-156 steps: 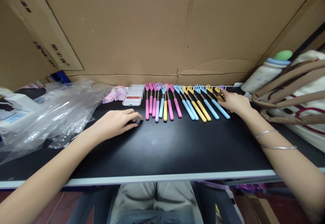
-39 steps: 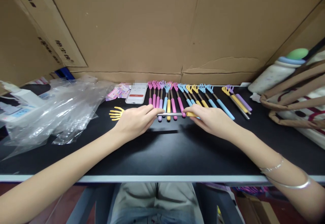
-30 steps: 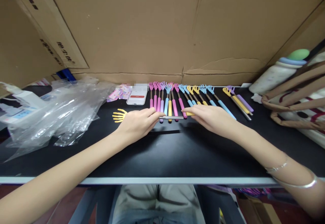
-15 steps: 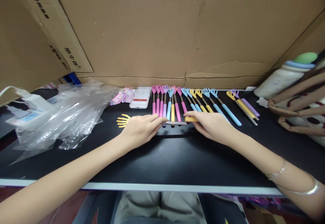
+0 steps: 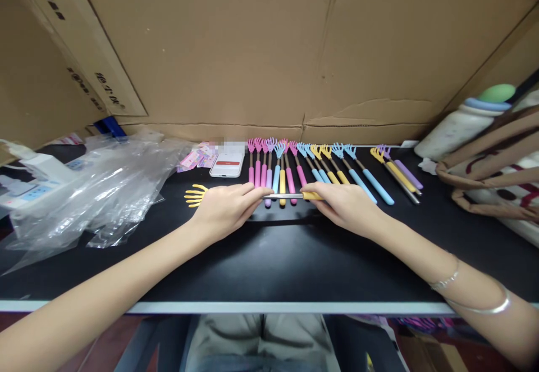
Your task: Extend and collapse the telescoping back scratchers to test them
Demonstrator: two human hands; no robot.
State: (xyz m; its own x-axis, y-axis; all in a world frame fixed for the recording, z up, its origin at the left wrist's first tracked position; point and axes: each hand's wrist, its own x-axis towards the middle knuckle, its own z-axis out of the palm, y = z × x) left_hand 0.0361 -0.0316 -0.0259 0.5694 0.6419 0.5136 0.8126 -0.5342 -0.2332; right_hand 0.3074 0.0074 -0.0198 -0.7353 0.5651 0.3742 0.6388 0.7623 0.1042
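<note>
Both hands hold a yellow back scratcher level above the black table. My left hand (image 5: 225, 209) is closed around its upper shaft, with the yellow claw head (image 5: 196, 195) sticking out to the left. Between the hands a bare metal rod (image 5: 283, 196) shows. My right hand (image 5: 349, 206) grips the yellow handle sleeve (image 5: 311, 196), and the rod's end meets the sleeve's opening. How far the rod goes in is hidden. Just behind lies a row of pink, purple, blue and yellow back scratchers (image 5: 257, 172), claws toward the cardboard.
Clear plastic bags (image 5: 126, 192) lie on the left over a power strip (image 5: 36, 192). A phone (image 5: 227, 164) and printed cards (image 5: 197, 156) sit behind my left hand. Loose purple sleeve (image 5: 408, 174), a bottle (image 5: 458, 122) and a bag (image 5: 497, 175) are on the right. Cardboard (image 5: 236, 51) stands behind.
The yellow sleeve in my right hand has come into line with the metal rod and now meets its end; before, a gap showed between them. The camera view has shifted slightly.
</note>
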